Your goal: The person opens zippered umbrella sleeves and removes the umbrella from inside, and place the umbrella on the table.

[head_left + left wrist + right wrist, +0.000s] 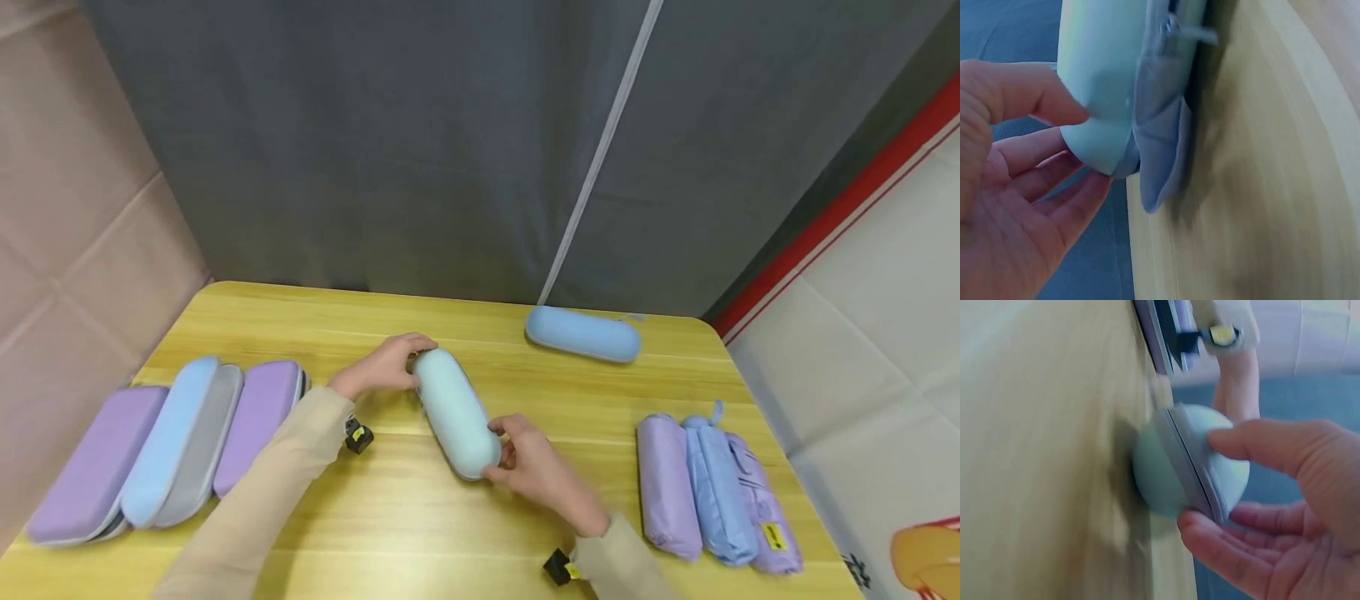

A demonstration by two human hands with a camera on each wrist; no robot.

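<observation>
A mint-green zip-up hard case (457,414), long with rounded ends, is held between both hands over the middle of the table. My left hand (390,364) grips its far end, with thumb and fingertips on either side. In the left wrist view a grey zip with a pull tab (1197,32) and a folded fabric loop (1163,153) show along the case's side. My right hand (536,467) pinches the near end. The right wrist view shows that thumb and the fingers on the rounded end (1194,465), across its grey zip seam.
Purple (101,462), blue-and-grey (176,442) and purple (258,421) cases line the table's left. A blue case (583,333) lies at the back right. Purple (667,487), blue (720,492) and purple (761,508) soft pouches lie side by side at right. A dark curtain (375,150) hangs behind.
</observation>
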